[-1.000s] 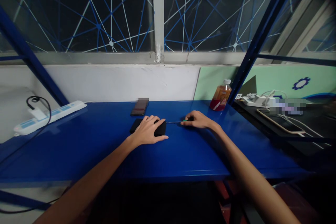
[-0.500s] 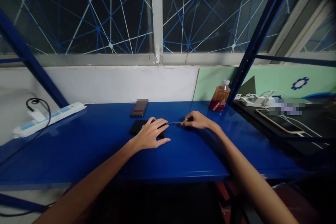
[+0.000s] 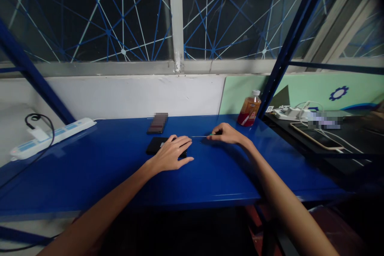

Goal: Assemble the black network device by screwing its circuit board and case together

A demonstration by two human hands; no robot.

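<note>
My left hand (image 3: 173,154) lies with its fingers apart over a flat black rectangular device (image 3: 152,146) on the blue desk. The hand covers most of the device; a small pale patch shows beside the knuckles. To the right, my right hand (image 3: 225,133) is closed in a pinch on the green handle of a thin screwdriver (image 3: 199,136). Its slim metal shaft points left, level with the desk, and reaches close to my left fingertips. Whether its tip touches anything, I cannot tell. Most of the handle is hidden in my fingers.
Behind the device lies a dark phone (image 3: 156,126). A drink bottle (image 3: 249,109) stands by the right-hand blue post. At the left edge is a white power strip (image 3: 64,135) with a black cable. A charging phone (image 3: 316,136) and white cables rest on the black surface at right.
My right hand has moved slightly right and away from me with the screwdriver. My left hand stays on the black device. The whole view has shifted a little.
</note>
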